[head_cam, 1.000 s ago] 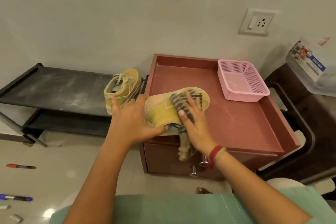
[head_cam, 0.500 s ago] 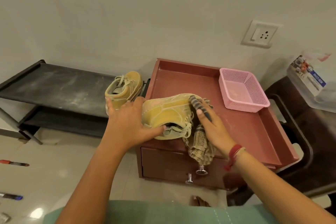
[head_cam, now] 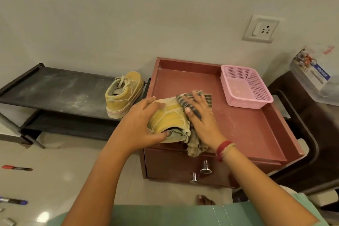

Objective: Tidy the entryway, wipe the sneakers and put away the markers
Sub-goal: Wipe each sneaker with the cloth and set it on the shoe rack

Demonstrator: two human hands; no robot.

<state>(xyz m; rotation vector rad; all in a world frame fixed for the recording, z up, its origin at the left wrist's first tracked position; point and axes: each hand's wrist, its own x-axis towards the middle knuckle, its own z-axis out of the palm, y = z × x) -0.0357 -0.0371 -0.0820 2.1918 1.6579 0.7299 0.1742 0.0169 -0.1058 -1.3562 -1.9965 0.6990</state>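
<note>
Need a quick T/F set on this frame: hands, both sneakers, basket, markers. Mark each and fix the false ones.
1. The left hand grips the near sneaker on the red cabinet. True.
2. The right hand presses a striped cloth against the near sneaker. True.
3. The second sneaker stands on the floor. False: it stands on the top shelf of the black rack.
4. The pink basket holds the markers. False: it looks empty; the red marker and blue marker lie on the floor.
</note>
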